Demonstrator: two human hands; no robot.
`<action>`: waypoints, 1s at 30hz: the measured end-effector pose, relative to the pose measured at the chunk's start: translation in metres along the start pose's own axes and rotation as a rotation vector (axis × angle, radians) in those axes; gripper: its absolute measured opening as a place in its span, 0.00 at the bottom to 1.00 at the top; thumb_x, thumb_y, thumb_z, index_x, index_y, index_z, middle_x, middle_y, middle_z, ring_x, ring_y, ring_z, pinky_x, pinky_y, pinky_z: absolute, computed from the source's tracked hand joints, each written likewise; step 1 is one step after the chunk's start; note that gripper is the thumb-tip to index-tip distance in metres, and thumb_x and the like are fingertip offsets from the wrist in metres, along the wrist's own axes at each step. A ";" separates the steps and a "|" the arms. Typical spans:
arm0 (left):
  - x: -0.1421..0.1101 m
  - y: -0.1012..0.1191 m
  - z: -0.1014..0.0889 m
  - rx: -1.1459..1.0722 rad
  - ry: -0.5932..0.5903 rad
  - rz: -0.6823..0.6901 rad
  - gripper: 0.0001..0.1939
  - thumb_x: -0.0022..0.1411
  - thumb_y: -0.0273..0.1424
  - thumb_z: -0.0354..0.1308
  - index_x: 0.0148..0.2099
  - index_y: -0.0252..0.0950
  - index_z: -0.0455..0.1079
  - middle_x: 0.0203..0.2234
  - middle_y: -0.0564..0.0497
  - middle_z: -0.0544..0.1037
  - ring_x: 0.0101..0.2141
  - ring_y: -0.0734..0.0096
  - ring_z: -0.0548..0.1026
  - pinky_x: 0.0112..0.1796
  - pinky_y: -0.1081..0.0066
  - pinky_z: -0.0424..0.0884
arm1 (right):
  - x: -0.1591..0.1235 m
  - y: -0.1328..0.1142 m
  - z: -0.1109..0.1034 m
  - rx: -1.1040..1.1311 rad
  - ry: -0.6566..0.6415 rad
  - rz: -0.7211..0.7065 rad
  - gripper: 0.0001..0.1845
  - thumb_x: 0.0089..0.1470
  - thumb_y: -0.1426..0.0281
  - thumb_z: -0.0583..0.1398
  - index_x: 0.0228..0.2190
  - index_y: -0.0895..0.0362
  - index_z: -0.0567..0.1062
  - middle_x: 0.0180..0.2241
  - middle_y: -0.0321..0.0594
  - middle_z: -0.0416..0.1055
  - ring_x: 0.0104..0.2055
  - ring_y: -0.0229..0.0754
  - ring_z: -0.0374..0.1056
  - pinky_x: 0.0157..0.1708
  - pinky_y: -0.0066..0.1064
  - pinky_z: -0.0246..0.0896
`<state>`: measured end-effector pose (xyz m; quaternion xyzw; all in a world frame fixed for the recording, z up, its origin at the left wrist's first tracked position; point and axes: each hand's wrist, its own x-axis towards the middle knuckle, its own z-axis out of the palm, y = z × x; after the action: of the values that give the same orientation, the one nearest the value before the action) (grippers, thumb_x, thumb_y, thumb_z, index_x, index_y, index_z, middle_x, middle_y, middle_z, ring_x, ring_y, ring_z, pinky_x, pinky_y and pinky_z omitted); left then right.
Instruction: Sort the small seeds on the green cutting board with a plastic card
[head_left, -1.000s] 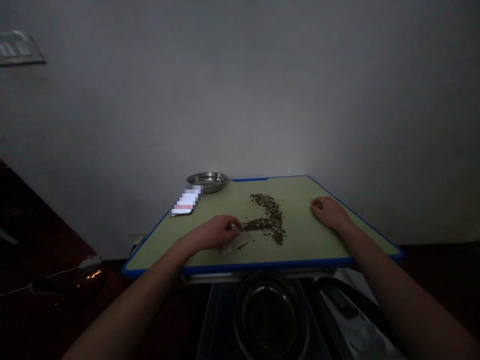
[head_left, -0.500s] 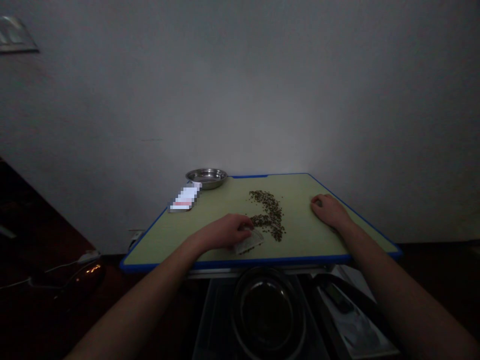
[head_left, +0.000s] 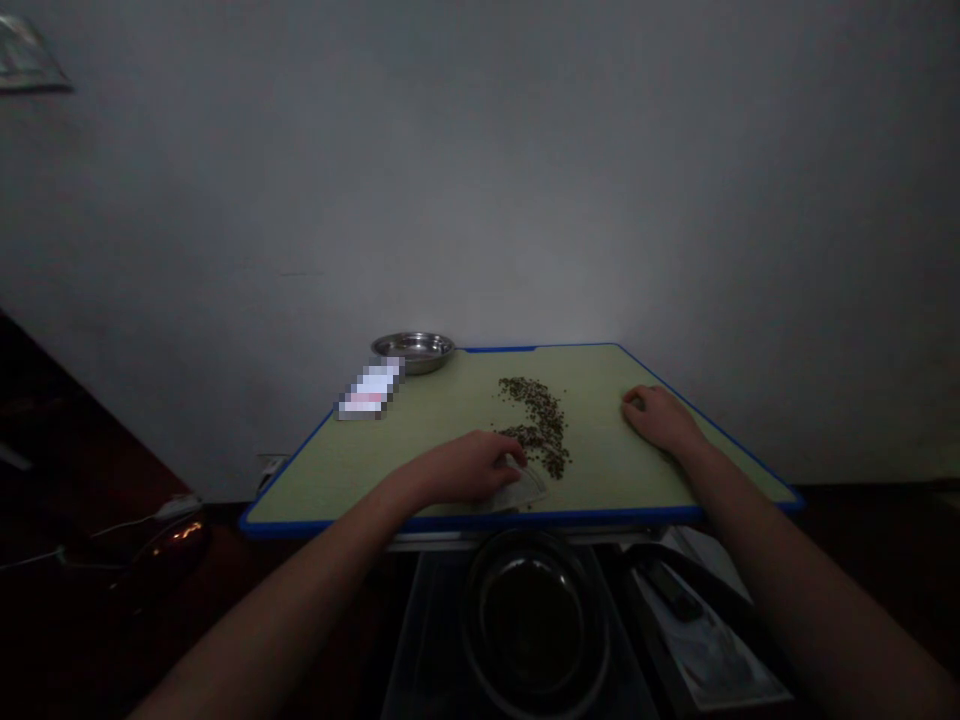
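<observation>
My left hand (head_left: 476,467) is closed on a clear flat plastic piece (head_left: 529,487) with a curved edge, held low against the board near its front edge. Just beyond it, small dark seeds or grains (head_left: 544,425) lie scattered in a curved heap on the pale green board (head_left: 442,410) with a blue rim. Toward the right side, my right hand (head_left: 660,415) rests on the board, fingers curled in and apart from the grains. A small gap shows between its thumb and forefinger, with nothing visible in it.
A shallow metal bowl (head_left: 414,352) stands at the back left, beside a lit phone (head_left: 370,390) with a blurred screen. Below the front edge is a dark round bowl (head_left: 534,625) with contents too dark to tell. A pale wall (head_left: 525,180) rises behind.
My left hand has slid slightly right along the front edge with the clear plastic piece, which covers some loose grains there. My right hand has hardly moved.
</observation>
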<state>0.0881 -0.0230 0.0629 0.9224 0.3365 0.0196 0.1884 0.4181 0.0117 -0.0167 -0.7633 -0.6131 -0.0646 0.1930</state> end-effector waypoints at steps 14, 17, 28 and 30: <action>0.002 0.010 0.003 -0.049 -0.022 0.128 0.15 0.60 0.28 0.51 0.48 0.36 0.72 0.37 0.48 0.79 0.34 0.69 0.74 0.39 0.69 0.67 | 0.000 0.001 0.000 0.004 0.010 0.009 0.15 0.54 0.67 0.54 0.39 0.59 0.76 0.42 0.51 0.72 0.45 0.48 0.68 0.45 0.35 0.59; -0.002 0.015 0.004 -0.079 -0.023 0.144 0.14 0.60 0.27 0.52 0.47 0.38 0.73 0.36 0.49 0.79 0.34 0.68 0.74 0.39 0.68 0.67 | -0.001 0.001 0.000 0.012 0.010 0.011 0.15 0.54 0.67 0.54 0.39 0.59 0.75 0.42 0.51 0.72 0.45 0.48 0.68 0.45 0.35 0.60; -0.016 0.018 0.004 -0.119 0.106 0.105 0.21 0.61 0.24 0.48 0.55 0.40 0.68 0.47 0.48 0.77 0.44 0.65 0.73 0.45 0.66 0.67 | -0.003 0.002 -0.005 0.079 -0.004 0.014 0.13 0.54 0.68 0.55 0.38 0.59 0.76 0.41 0.49 0.72 0.45 0.48 0.68 0.45 0.35 0.60; -0.018 0.013 0.005 -0.147 0.142 0.072 0.23 0.62 0.24 0.47 0.58 0.40 0.64 0.44 0.47 0.77 0.41 0.67 0.74 0.42 0.67 0.68 | -0.002 0.002 -0.008 0.108 -0.008 0.014 0.13 0.54 0.68 0.55 0.38 0.59 0.76 0.41 0.49 0.73 0.45 0.48 0.68 0.45 0.35 0.60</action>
<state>0.0825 -0.0451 0.0642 0.9138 0.3133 0.1164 0.2306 0.4207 0.0063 -0.0109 -0.7563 -0.6111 -0.0271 0.2321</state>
